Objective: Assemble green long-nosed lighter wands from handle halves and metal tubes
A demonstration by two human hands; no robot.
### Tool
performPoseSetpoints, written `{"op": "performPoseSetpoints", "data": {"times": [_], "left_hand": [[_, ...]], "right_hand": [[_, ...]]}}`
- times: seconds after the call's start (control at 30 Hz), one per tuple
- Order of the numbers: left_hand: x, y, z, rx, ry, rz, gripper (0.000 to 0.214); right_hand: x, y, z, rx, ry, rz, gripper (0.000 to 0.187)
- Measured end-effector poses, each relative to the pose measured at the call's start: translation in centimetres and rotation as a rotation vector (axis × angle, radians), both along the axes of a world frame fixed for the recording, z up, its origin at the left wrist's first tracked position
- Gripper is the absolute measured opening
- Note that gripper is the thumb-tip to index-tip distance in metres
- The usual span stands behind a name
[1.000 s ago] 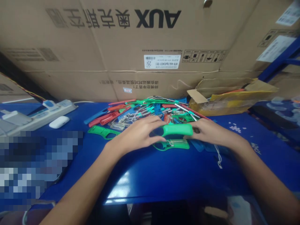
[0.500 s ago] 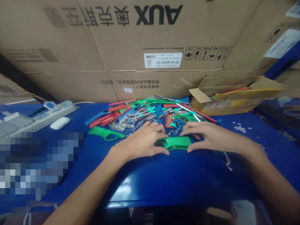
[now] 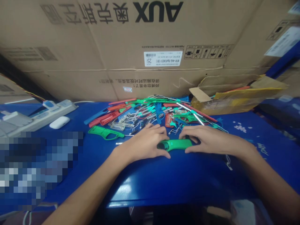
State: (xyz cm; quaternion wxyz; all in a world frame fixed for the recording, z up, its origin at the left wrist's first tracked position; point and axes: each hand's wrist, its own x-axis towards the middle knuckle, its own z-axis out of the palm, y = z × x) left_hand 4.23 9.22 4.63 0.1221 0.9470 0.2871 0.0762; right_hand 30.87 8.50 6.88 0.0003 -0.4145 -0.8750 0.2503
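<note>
A green lighter casing [image 3: 180,144] lies lengthwise on the blue tabletop, its hollow, ringed end toward the left. My left hand [image 3: 147,142] grips that left end, thumb on the near side and fingers on the far side. At the right end, my right hand [image 3: 206,137] closes round the casing with thumb and bent fingers; its fingertips are partly hidden. Just left of my left hand rests another green lighter shell [image 3: 105,132] with a trigger loop. Behind both hands spreads a heap of lighter parts, including red shells [image 3: 110,118], a blue piece [image 3: 159,112] and metal tubes [image 3: 198,119].
An open cardboard box [image 3: 225,101] stands at the back right, before a large carton [image 3: 122,40]. On the left are a white power strip [image 3: 44,115] and a small white case [image 3: 59,122]. White scraps [image 3: 241,127] lie on the right.
The green casing has shifted slightly right and tilted a little between my hands. My right hand's grip has moved slightly down and left along it.
</note>
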Motion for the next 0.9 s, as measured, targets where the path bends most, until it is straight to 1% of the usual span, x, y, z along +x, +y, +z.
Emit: {"op": "performPoseSetpoints", "data": {"times": [0.2,0.37,0.43,0.53,0.6,0.73,0.9], "left_hand": [[0.1,-0.2,-0.1,-0.01,0.015,0.013,0.054],[-1.1,0.4,0.5,-0.123,0.017,0.017,0.053],[-1.9,0.9,0.8,-0.169,0.005,0.028,0.047],[-2.9,1.5,1.0,-0.217,0.001,0.049,0.027],[-3.1,1.6,1.1,-0.231,0.001,0.056,0.019],[-3.0,1.4,1.1,-0.229,-0.004,0.041,0.016],[-3.2,1.5,1.0,-0.249,-0.006,0.048,0.015]], "right_hand": [[0.1,-0.1,0.0,-0.012,0.018,-0.004,0.032],[0.0,-0.1,0.1,-0.009,0.011,0.001,0.03],[-0.1,-0.1,0.1,-0.014,0.002,0.0,0.031],[-0.1,-0.2,0.2,-0.013,-0.003,0.003,0.033],[0.0,-0.3,0.2,-0.009,0.003,-0.002,0.033],[0.1,-0.4,0.2,-0.003,0.023,-0.013,0.035],[-0.2,-0.4,0.2,0.004,0.044,0.013,0.033]]}}
